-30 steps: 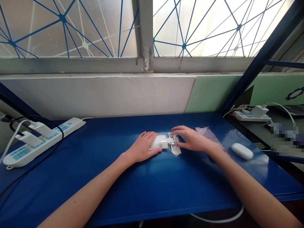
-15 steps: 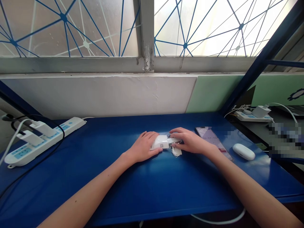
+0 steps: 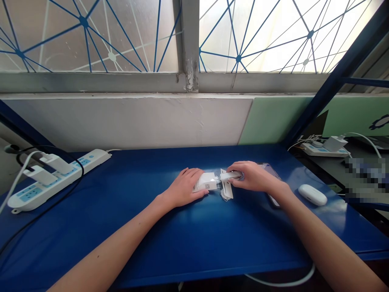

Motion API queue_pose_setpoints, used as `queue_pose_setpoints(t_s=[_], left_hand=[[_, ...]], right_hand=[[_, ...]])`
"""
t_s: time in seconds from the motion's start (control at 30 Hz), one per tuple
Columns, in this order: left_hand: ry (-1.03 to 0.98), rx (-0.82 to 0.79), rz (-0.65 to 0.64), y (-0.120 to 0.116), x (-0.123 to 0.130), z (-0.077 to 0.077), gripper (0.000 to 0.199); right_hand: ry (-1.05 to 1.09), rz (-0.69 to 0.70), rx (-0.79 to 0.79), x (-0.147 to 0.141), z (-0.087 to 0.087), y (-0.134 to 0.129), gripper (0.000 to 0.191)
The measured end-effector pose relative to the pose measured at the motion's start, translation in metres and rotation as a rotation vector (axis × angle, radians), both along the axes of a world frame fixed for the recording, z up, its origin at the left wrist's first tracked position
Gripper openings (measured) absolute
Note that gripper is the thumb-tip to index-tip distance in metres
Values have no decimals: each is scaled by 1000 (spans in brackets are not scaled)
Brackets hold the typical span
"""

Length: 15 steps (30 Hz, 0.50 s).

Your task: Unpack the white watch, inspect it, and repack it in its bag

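Note:
My left hand (image 3: pixel 184 188) rests on the blue desk with its fingers around one end of a small white packet (image 3: pixel 206 181), which has a printed label and a clear plastic edge. To the right of it, my right hand (image 3: pixel 251 175) pinches a slim white-and-silver piece (image 3: pixel 231 175); its exact kind is hard to make out. That piece lies over a thin white card (image 3: pixel 226 190) with a cut-out, at the packet's open-looking clear end. Whether the piece still touches the packet, I cannot tell.
A phone (image 3: pixel 272 172) lies partly under my right wrist, with a white earbud case (image 3: pixel 312 194) to its right. On the left of the blue desk (image 3: pixel 170 243) is a power strip (image 3: pixel 27 196) with plugged-in chargers and a black cable (image 3: pixel 60 194).
My right hand has moved a little right and up with the slim piece, away from the packet. More of the white card shows. My left hand stays in place.

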<state>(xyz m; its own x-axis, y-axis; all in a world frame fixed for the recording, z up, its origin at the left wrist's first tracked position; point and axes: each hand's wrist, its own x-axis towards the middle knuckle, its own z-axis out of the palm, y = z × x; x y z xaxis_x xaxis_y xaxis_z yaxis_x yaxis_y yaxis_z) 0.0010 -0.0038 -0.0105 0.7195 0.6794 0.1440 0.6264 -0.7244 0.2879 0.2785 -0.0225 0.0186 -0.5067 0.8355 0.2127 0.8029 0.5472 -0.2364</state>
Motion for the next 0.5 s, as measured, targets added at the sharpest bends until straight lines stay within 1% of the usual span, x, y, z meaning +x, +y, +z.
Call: queue_pose_setpoints(t_s=[0.17, 0.33, 0.43, 0.5], left_hand=[[-24, -7, 2, 1, 0, 0, 56], [-43, -1, 0, 2, 0, -4, 55], [-54, 10, 6, 2, 0, -6, 56], [-56, 12, 6, 2, 0, -6, 55]], right_hand=[[29, 7, 80, -1, 0, -1, 24], [143, 41, 168, -12, -6, -3, 21], [228, 84, 147, -21, -10, -4, 22], [286, 84, 125, -24, -11, -5, 21]])
